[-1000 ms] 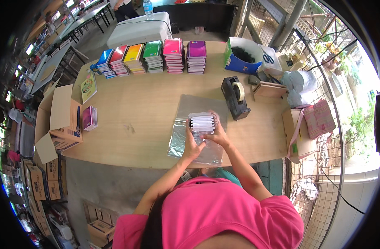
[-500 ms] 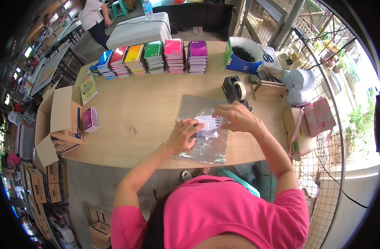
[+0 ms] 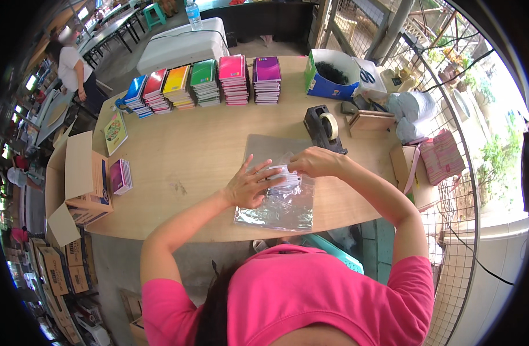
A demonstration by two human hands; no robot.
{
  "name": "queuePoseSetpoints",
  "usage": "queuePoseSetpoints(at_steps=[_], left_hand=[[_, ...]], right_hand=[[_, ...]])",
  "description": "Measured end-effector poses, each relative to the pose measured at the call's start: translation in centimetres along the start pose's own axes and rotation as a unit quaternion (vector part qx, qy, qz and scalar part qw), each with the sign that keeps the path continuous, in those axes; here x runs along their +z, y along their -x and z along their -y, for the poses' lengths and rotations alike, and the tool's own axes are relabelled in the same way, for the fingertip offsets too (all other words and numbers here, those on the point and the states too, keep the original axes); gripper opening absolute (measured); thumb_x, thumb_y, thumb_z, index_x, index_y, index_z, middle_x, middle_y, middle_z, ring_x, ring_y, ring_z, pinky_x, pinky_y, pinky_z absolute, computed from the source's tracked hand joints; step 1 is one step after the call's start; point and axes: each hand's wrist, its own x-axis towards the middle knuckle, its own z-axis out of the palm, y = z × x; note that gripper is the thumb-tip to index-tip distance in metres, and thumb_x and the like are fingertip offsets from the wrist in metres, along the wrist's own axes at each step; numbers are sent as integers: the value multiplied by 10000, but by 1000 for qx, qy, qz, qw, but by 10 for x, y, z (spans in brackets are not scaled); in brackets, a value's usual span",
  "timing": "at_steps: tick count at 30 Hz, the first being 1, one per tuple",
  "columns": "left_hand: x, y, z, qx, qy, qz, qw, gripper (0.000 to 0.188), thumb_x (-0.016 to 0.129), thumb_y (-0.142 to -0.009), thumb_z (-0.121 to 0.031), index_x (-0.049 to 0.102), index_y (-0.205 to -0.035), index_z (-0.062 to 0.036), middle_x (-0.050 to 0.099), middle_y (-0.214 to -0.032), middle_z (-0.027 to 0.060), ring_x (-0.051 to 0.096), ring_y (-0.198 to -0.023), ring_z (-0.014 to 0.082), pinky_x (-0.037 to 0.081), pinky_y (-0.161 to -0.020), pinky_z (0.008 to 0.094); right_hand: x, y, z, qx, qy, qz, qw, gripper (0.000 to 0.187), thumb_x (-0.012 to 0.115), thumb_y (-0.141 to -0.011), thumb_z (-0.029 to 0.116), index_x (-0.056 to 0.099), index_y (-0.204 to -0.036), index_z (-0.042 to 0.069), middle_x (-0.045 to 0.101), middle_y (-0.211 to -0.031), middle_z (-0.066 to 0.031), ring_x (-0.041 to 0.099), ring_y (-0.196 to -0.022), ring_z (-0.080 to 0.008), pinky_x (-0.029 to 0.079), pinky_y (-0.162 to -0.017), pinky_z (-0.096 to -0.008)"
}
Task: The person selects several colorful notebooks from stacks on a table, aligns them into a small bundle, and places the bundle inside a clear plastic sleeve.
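Note:
A small stack of white-edged booklets (image 3: 287, 180) lies in crinkled clear plastic near the table's front edge. Under it is a flat clear plastic sheet or bag (image 3: 270, 216). My left hand (image 3: 247, 185) rests its spread fingers across the left side of the stack. At the stack's far right corner my right hand (image 3: 311, 162) is closed in a pinch, apparently on the clear plastic; the fingertips are partly hidden. Just beyond my right hand stands a black tape dispenser (image 3: 321, 128) with a roll of tape.
Piles of coloured notebooks (image 3: 204, 86) line the far edge. At left are an open carton (image 3: 79, 173), a purple notebook stack (image 3: 121, 176) and a green-yellow booklet (image 3: 115, 132). At right stand a blue-white box (image 3: 333, 86) and a wooden block (image 3: 369, 122). A person (image 3: 77, 72) stands far left.
My right hand has closed into a pinch and shifted slightly left. My left hand's fingers have spread flatter over the stack. The person at far left has moved leftward in view.

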Motion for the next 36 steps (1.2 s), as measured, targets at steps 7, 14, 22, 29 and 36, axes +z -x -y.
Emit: queuePoseSetpoints(at_steps=[7, 14, 22, 29, 36], left_hand=[[-11, -19, 4, 17, -7, 90, 996, 974, 728, -649, -176, 356, -1475, -531, 197, -1649, 18, 145, -1515, 391, 164, -1153, 691], [0, -21, 4, -14, 7, 47, 999, 924, 768, -653, -206, 405, -1452, -497, 203, -1635, 98, 110, -1519, 412, 90, -1154, 701], [22, -42, -38, -42, 125, -283, 950, 477, 785, -801, -226, 602, -1242, -204, 599, -1278, 60, 574, -1213, 217, 117, -1150, 685], [-5, -42, -71, -205, 133, -302, 921, 219, 804, -801, -224, 691, -973, -147, 550, -1256, 74, 522, -1236, 262, 277, -1127, 600], [-22, -43, -84, -201, 249, -374, 871, 301, 854, -743, -236, 705, -986, -138, 383, -1432, 152, 379, -1344, 302, 260, -1141, 581]], right_hand=[[24, -20, -15, 27, -24, 26, 999, 112, 714, -771, 96, 613, -761, 49, 641, -833, -87, 654, -790, -318, 510, -642, -431], [69, -5, -15, 154, -174, -239, 943, 584, 797, -714, 74, 567, -1247, 133, 471, -1406, -129, 410, -1358, -351, 463, -1003, -467], [101, 6, -36, 207, -403, -237, 859, 1153, 816, -748, 99, 62, -1613, 208, 663, -944, -90, 644, -985, -239, 471, -939, -370], [94, 3, -32, 208, -445, -204, 847, 1139, 830, -736, 111, 105, -1609, 208, 658, -998, -106, 633, -994, -229, 472, -937, -376], [98, 6, -32, 198, -414, -218, 861, 1103, 801, -755, 34, 115, -1609, 159, 627, -942, -50, 592, -908, -145, 482, -863, -320]])
